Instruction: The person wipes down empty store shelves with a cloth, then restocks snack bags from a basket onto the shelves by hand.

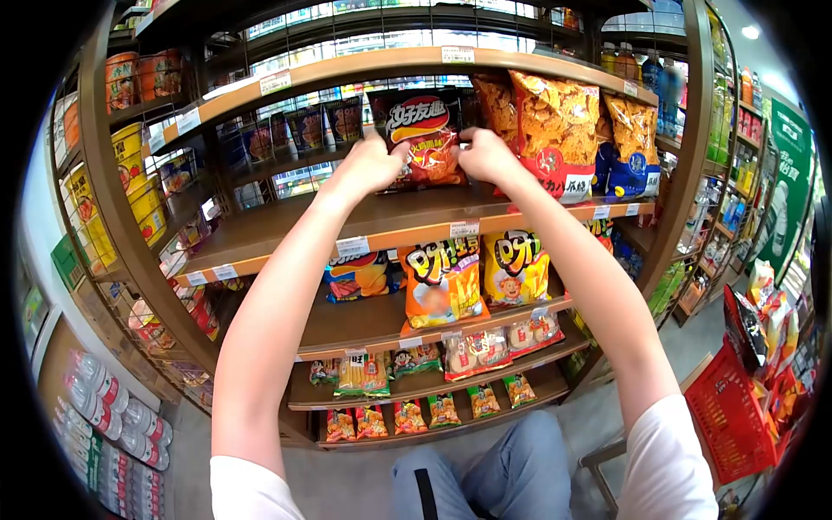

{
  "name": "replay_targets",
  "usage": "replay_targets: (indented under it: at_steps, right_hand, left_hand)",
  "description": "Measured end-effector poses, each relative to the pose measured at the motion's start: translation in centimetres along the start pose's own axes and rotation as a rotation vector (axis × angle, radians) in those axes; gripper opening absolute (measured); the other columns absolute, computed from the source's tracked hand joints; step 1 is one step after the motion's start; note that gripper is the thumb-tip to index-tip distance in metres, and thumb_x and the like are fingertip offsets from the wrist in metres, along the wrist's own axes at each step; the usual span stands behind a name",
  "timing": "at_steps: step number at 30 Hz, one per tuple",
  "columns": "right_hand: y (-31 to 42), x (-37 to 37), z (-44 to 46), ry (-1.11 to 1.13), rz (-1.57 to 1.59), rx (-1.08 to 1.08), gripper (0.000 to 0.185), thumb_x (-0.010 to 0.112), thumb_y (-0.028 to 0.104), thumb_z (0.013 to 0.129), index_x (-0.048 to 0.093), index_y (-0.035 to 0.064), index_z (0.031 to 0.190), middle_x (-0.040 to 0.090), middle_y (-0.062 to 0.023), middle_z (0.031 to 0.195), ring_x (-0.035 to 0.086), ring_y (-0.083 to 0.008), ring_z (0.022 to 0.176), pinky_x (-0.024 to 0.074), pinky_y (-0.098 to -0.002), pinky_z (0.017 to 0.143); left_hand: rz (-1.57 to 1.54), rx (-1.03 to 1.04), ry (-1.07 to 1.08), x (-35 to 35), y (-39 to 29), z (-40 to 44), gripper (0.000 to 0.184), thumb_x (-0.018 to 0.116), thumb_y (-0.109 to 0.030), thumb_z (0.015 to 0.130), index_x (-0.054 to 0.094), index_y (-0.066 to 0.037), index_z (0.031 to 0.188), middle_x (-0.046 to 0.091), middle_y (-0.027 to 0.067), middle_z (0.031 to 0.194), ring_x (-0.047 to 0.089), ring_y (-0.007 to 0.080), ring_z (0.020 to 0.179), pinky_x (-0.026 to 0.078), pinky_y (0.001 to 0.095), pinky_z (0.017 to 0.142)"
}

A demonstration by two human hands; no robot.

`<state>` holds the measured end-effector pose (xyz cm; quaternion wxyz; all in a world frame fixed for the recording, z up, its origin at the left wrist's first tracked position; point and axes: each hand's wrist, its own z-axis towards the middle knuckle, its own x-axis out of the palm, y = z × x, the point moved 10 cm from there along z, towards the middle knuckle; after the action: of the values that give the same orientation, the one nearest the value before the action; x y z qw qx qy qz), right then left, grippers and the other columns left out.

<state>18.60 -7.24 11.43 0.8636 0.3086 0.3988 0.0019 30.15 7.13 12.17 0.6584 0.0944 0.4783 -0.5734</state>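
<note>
Dark snack bag (426, 143): on brown shelf (286, 221), 12 o'clock in view | Left hand (368, 165), right hand (487, 158): fingers nearly closed, gripping opposite bag edges | Around it: orange crisp bag (557, 121), 3 o'clock, crowding right; dark packs (308, 128), 9 o'clock; orange-yellow bag (444, 279), 6 o'clock; red basket (731, 416), 4 o'clock

One upright, glossy black-and-red plastic snack bag (426, 130), held at its side edges by left-hand grip (374, 165) and right-hand grip (485, 156); base contact with brown flat shelf (277, 224) unclear. To its right: large orange-and-red plastic chip bag (557, 121).
</note>
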Motion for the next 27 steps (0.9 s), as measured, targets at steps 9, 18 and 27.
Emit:
replay_targets:
  at_steps: [9,18,27]
  right_hand:
    - [2.4,-9.3,-24.8,-0.206,0.072,-0.393,0.019,0.063,0.004,0.091,0.067,0.0007,0.109,0.072,-0.0148,0.098,0.07,-0.0248,0.093,0.0538,-0.0329,0.082]
    - [-6.0,-23.5,-47.4,-0.59,-0.266,0.061,0.012,0.071,0.004,0.084,0.07,0.0016,0.096,0.071,-0.0115,0.089,0.069,-0.019,0.078,0.0542,-0.0287,0.072]
    - [-6.4,-28.5,-48.7,-0.998,-0.096,-0.411,0.032,0.085,0.011,0.073,0.069,0.0055,0.1,0.069,-0.0094,0.1,0.066,-0.0269,0.098,0.0513,-0.0403,0.092]
  left_hand:
    - [-0.119,0.646,-0.302,0.5,-12.6,-17.1,0.014,0.063,-0.01,0.089,0.063,0.002,0.098,0.066,0.0183,0.104,0.056,0.0385,0.117,0.043,0.0449,0.1]
    - [-0.423,0.956,0.173,11.3,-29.4,-21.4,0.018,0.068,-0.014,0.087,0.064,0.002,0.094,0.066,0.0204,0.102,0.06,0.0371,0.108,0.048,0.0413,0.092]
    - [-0.386,0.769,0.387,15.1,-34.9,-15.6,0.03,0.075,-0.019,0.084,0.065,0.003,0.102,0.07,0.0166,0.095,0.069,0.0259,0.074,0.053,0.0368,0.071]
